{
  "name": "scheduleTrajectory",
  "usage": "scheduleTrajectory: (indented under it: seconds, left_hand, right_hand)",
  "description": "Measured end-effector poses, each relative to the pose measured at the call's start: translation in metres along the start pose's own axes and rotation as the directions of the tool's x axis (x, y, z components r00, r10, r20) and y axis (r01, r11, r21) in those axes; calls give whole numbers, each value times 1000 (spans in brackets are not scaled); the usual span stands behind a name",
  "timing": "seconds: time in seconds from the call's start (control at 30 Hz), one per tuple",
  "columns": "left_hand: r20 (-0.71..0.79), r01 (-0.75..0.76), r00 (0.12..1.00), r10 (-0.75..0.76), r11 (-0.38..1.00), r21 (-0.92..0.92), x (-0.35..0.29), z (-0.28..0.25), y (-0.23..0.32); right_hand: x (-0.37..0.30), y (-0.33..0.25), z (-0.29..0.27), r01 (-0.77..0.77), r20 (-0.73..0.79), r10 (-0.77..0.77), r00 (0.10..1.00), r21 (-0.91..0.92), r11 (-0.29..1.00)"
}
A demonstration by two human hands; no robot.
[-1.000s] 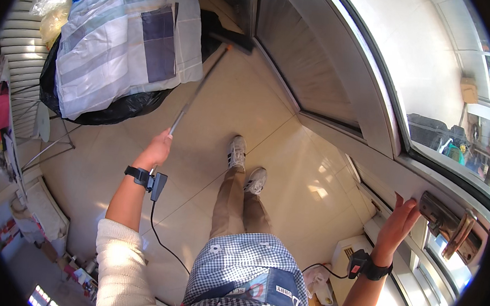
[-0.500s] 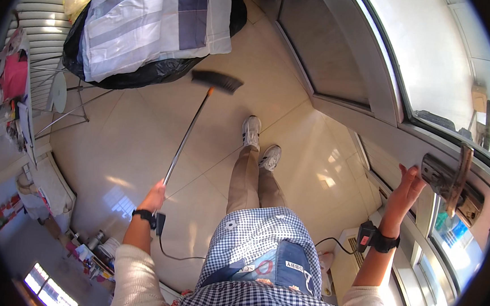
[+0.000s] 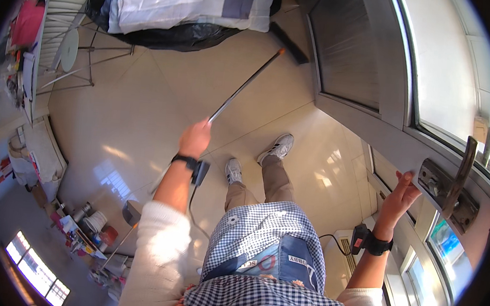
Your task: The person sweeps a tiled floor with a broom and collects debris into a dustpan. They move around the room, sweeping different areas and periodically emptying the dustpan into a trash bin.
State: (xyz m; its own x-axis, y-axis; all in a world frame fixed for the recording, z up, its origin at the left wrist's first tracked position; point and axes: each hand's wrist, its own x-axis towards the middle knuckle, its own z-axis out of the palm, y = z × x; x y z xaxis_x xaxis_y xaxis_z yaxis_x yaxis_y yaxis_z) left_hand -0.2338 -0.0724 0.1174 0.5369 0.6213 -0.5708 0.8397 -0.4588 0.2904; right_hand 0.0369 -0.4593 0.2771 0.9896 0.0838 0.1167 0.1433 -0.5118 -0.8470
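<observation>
My left hand [image 3: 195,138] is closed round the metal handle of a broom [image 3: 243,91], which slants away to the far right. Its dark bristle head [image 3: 288,43] lies on the tiled floor, between a black bag and a framed door panel. At the right, my right hand [image 3: 401,198] rests against the edge of a grey metal-framed door [image 3: 398,121], beside the door's handle plate [image 3: 447,193]. Those fingers are partly stretched out and apart. Both wrists wear black straps with small boxes and cables.
Folded striped bedding [image 3: 193,4] sits on the black plastic bag [image 3: 179,39] at the far side. A folding metal rack [image 3: 92,65] stands at the left. Pots and boxes [image 3: 89,222] crowd the lower left. My shoes [image 3: 279,147] are on the floor in the middle.
My left hand has moved up and right with the broom, and its head has swung right towards the door. My feet have shifted apart. The right hand stays by the door edge.
</observation>
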Motion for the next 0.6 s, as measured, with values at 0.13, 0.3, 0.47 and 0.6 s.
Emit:
scheduleTrajectory:
  seconds: [0.13,0.3,0.47,0.6]
  left_hand:
    - [43,45,998,-44,998,-32,-18,5,-30]
    - [109,196,972,-208,974,109,-155,2,-155]
    - [70,277,954,-292,945,173,-286,-8,-252]
    - [-13,249,967,-253,941,229,-344,-25,-276]
  right_hand:
    - [-11,-7,3,31,0,-31,1000,31,999]
    - [-28,-3,3,17,27,-20,999,103,995]
    - [-48,-27,29,140,33,-143,989,84,987]
    - [-65,-68,87,450,-17,-473,881,-281,848]
